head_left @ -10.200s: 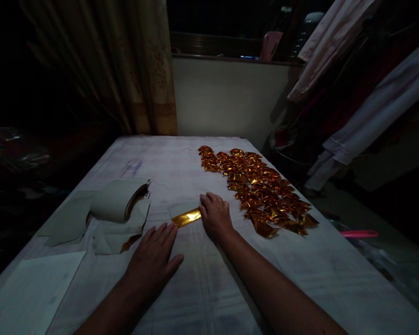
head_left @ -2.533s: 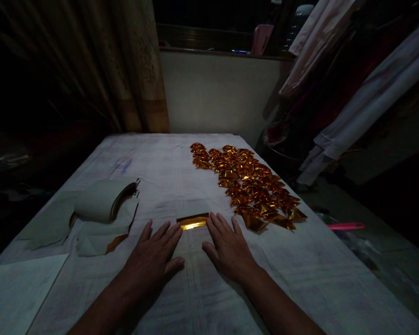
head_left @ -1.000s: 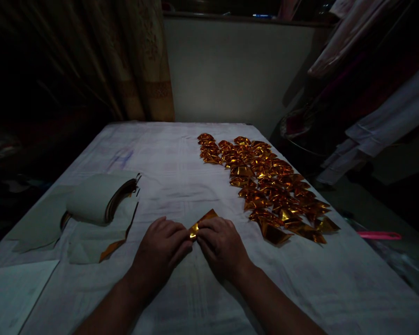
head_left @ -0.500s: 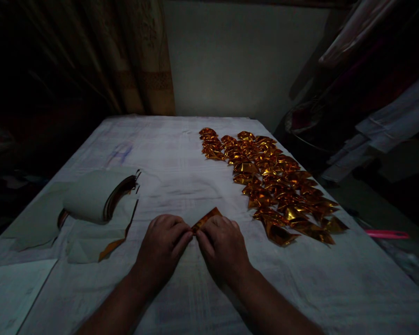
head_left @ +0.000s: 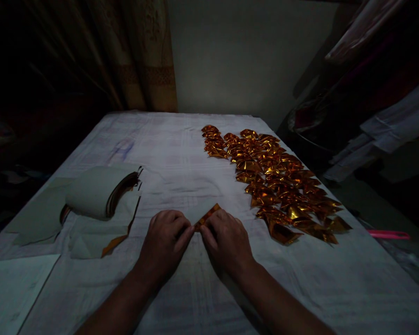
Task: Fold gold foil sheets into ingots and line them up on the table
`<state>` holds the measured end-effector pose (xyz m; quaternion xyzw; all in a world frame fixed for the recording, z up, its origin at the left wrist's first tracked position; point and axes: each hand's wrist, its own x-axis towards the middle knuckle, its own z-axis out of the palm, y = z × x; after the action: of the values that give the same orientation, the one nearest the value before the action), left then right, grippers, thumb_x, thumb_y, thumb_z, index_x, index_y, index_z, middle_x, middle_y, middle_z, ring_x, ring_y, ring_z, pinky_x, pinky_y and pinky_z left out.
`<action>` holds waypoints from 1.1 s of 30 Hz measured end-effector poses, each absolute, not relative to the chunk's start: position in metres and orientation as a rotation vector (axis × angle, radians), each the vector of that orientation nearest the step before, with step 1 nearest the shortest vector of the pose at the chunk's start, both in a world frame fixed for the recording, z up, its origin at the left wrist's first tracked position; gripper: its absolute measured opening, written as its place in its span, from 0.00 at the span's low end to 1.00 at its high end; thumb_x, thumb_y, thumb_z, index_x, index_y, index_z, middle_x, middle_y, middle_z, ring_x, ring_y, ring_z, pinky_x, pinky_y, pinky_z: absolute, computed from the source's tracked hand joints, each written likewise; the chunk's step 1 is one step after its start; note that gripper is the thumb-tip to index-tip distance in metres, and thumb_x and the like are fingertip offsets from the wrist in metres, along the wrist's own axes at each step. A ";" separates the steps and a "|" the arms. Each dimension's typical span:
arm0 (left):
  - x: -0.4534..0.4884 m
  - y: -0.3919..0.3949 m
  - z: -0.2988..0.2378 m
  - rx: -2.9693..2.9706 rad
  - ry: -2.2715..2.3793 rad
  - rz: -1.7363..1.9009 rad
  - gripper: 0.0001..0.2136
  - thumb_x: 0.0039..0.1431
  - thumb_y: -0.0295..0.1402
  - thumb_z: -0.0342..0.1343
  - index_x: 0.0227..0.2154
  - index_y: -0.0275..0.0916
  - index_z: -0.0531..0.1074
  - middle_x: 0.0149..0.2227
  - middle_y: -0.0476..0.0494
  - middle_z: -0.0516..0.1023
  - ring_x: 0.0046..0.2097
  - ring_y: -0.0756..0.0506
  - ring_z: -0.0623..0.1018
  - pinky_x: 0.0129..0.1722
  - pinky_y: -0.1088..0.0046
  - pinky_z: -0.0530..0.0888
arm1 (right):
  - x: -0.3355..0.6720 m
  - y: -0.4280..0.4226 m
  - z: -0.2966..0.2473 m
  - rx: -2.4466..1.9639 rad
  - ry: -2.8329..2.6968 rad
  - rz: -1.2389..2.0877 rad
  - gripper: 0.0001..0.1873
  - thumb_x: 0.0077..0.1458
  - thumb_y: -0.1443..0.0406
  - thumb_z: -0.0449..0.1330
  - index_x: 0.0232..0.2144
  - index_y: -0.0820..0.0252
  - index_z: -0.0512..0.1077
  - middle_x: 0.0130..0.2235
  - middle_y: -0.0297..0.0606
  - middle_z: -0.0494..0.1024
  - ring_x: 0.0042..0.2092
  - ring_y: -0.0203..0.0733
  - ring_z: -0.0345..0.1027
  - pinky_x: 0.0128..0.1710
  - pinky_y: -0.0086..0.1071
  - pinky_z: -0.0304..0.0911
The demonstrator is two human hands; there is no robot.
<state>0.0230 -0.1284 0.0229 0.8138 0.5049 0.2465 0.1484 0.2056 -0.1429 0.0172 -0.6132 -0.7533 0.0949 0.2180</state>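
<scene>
Near the table's front, a sheet of gold foil paper [head_left: 208,214] with a pale backing lies between my hands, its lower edge folded over in a narrow strip. My left hand [head_left: 166,236] pinches one end of that fold between thumb and fingers. Close beside it, my right hand [head_left: 227,241] is closed on the other part, covering most of it. To the right spreads a group of folded gold foil pieces [head_left: 265,165]. On the left sits a curled stack of foil sheets [head_left: 91,193], pale side up, with loose sheets beneath.
A plaid cloth covers the table [head_left: 167,153]. At the front left corner lies a flat pale sheet [head_left: 17,288]. Behind are a curtain [head_left: 139,56] and a wall [head_left: 237,60]. Off the right edge are hanging cloths [head_left: 398,116] and a pink strip-like object [head_left: 387,234].
The view has shifted slightly. My fingers have moved a little along the fold, and a bit more of the foil strip shows between my hands.
</scene>
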 end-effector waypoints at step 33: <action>0.030 -0.127 0.021 2.306 1.585 0.640 0.04 0.63 0.34 0.57 0.32 0.43 0.70 0.36 0.48 0.74 0.43 0.41 0.72 0.47 0.59 0.66 | 0.204 -0.141 0.016 -1.693 -2.051 0.327 0.07 0.62 0.60 0.63 0.33 0.56 0.71 0.39 0.38 0.76 0.41 0.45 0.69 0.39 0.36 0.55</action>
<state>0.0303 -0.1266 0.0213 0.7960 0.5470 0.2208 0.1353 0.2040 -0.1407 0.0156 -0.6150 -0.7452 0.1186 0.2290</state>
